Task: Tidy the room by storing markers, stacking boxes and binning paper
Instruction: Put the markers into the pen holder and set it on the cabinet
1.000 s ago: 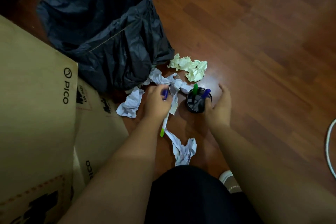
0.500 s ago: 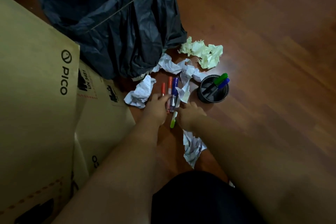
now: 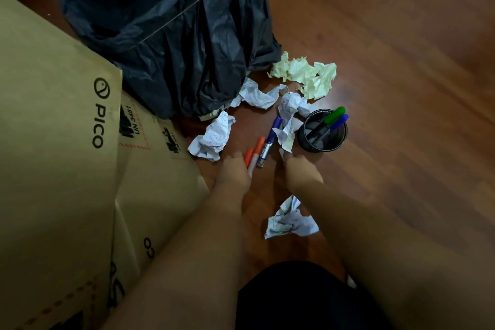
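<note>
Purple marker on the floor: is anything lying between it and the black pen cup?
Yes. A crumpled white paper lies between the purple marker and the pen cup, overlapping the marker's right side. The cup's mouth looks open, holding two markers.

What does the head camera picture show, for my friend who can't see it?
A person's left hand and right hand reach for loose markers on a wooden floor, beside a black pen cup, crumpled paper, a bin bag and cardboard boxes.

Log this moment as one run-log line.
left hand: on orange markers | right hand: beside purple marker | cup: two markers | paper: unbinned
</note>
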Tool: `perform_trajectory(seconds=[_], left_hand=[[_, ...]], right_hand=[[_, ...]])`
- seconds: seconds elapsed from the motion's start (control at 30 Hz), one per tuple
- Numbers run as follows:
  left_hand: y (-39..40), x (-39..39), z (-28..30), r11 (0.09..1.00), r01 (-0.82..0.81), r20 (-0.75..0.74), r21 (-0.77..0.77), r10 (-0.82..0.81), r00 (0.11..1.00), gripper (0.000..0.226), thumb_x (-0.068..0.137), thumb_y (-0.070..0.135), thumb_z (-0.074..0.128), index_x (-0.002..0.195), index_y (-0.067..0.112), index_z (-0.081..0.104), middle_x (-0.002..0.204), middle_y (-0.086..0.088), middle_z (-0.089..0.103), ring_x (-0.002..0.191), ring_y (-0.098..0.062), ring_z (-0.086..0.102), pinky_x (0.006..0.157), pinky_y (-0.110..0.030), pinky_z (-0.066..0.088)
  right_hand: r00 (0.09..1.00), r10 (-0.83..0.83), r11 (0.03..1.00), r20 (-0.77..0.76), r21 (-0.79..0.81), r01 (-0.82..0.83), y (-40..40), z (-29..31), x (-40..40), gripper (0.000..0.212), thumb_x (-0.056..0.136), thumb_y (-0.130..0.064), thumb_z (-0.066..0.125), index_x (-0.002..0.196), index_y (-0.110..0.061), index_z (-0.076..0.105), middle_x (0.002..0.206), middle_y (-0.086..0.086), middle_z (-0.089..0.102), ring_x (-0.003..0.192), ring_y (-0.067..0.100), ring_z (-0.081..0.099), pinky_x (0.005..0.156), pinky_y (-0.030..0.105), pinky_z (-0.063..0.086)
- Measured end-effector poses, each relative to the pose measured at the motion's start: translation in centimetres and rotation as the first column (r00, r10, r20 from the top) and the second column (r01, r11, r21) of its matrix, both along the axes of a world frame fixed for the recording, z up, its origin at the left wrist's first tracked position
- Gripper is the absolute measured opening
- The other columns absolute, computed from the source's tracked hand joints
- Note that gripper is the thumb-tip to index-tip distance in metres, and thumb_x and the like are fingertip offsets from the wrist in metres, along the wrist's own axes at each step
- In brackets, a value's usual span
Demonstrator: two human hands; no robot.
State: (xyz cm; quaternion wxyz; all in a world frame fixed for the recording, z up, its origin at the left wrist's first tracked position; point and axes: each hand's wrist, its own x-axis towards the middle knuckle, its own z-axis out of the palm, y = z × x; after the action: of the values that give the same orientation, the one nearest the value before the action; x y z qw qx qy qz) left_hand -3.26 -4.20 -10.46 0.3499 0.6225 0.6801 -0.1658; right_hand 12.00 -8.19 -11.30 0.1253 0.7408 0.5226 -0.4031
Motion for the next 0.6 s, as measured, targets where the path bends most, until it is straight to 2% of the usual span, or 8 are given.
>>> perform_trajectory(seconds=[0.1, 0.17, 0.27, 0.33, 0.4, 0.5, 0.53, 0.6], left_hand=[[0.0, 0.5, -0.2, 0.998, -0.03, 0.0, -0.053, 0.03, 1.0, 0.045, 0.088, 0.024, 0.068, 0.122, 0.007, 0.044, 0.12, -0.02, 0.057, 0.108, -0.034, 0.06, 0.089, -0.044, 0.052], [-0.1, 0.8, -0.3, 0.995, -0.07, 0.026, -0.076, 0.072, 0.997, 0.047, 0.085, 0.017, 0.071, 0.121, 0.006, 0.042, 0.119, -0.021, 0.058, 0.107, -0.036, 0.061, 0.088, -0.046, 0.054], [-0.3, 0.6, -0.4, 0.989, -0.109, 0.016, -0.098, 0.111, 0.994, 0.046, 0.078, 0.013, 0.078, 0.114, 0.003, 0.051, 0.114, -0.02, 0.065, 0.1, -0.034, 0.065, 0.086, -0.043, 0.055], [0.0, 0.4, 0.1, 0.987, -0.147, 0.041, -0.062, 0.149, 0.988, 0.031, 0.081, 0.019, 0.077, 0.101, 0.002, 0.059, 0.102, -0.018, 0.07, 0.086, -0.029, 0.068, 0.079, -0.038, 0.056], [0.6, 0.3, 1.0, 0.977, -0.214, 0.107, 0.022, 0.211, 0.972, 0.024, 0.087, 0.026, 0.07, 0.092, 0.004, 0.061, 0.092, -0.014, 0.07, 0.082, -0.026, 0.066, 0.074, -0.033, 0.052], [1.7, 1.1, 3.3, 0.925, -0.376, 0.346, 0.06, 0.334, 0.877, 0.013, 0.088, 0.027, 0.067, 0.088, 0.016, 0.061, 0.074, 0.003, 0.063, 0.073, -0.017, 0.062, 0.058, -0.022, 0.041], [2.1, 1.8, 4.3, 0.914, -0.404, 0.428, 0.04, 0.349, 0.833, 0.008, 0.087, 0.027, 0.068, 0.088, 0.021, 0.062, 0.074, 0.008, 0.061, 0.072, -0.013, 0.062, 0.056, -0.02, 0.04], [2.9, 3.4, 6.3, 0.916, -0.4, 0.543, 0.011, 0.33, 0.772, 0.007, 0.085, 0.031, 0.069, 0.087, 0.032, 0.063, 0.082, 0.013, 0.065, 0.079, -0.005, 0.064, 0.062, -0.019, 0.045]], right_hand=[[0.984, -0.144, 0.985, -0.103, 0.077, 0.152, -0.5, 0.2, 0.3, 0.049, 0.086, -0.005, 0.055, 0.128, -0.01, 0.031, 0.101, 0.02, 0.061, 0.088, 0.039, 0.062, 0.064, 0.039, 0.045], [0.955, -0.191, 0.961, -0.226, 0.156, 0.229, -0.5, 1.0, 0.3, 0.04, 0.086, -0.01, 0.057, 0.122, -0.011, 0.039, 0.098, 0.017, 0.062, 0.086, 0.036, 0.062, 0.066, 0.039, 0.046], [0.937, -0.05, 0.883, -0.345, 0.423, 0.203, -0.6, 3.3, 0.5, 0.011, 0.09, -0.017, 0.059, 0.099, -0.01, 0.061, 0.084, 0.007, 0.056, 0.073, 0.022, 0.052, 0.065, 0.03, 0.038], [0.927, 0.003, 0.792, -0.376, 0.567, 0.227, -0.8, 5.3, 1.1, 0.016, 0.094, -0.022, 0.058, 0.088, -0.009, 0.064, 0.077, 0.004, 0.055, 0.067, 0.018, 0.051, 0.061, 0.027, 0.037], [0.882, -0.088, 0.676, -0.463, 0.622, 0.394, -1.2, 7.7, 2.3, 0.015, 0.093, -0.025, 0.059, 0.093, -0.013, 0.068, 0.083, -0.003, 0.064, 0.074, 0.013, 0.06, 0.066, 0.023, 0.047], [0.734, -0.362, 0.421, -0.574, 0.602, 0.679, -1.3, 9.8, 5.4, 0.006, 0.088, -0.023, 0.064, 0.092, -0.026, 0.067, 0.086, -0.026, 0.066, 0.08, 0.001, 0.065, 0.071, 0.015, 0.051], [0.681, -0.452, 0.367, -0.576, 0.576, 0.731, -1.1, 10.1, 6.3, 0.012, 0.088, -0.021, 0.066, 0.093, -0.031, 0.065, 0.081, -0.03, 0.064, 0.076, -0.004, 0.064, 0.069, 0.013, 0.051], [0.609, -0.559, 0.341, -0.562, 0.514, 0.787, -0.9, 9.8, 7.6, 0.015, 0.089, -0.019, 0.066, 0.095, -0.033, 0.063, 0.076, -0.028, 0.063, 0.072, -0.008, 0.064, 0.068, 0.011, 0.052]])
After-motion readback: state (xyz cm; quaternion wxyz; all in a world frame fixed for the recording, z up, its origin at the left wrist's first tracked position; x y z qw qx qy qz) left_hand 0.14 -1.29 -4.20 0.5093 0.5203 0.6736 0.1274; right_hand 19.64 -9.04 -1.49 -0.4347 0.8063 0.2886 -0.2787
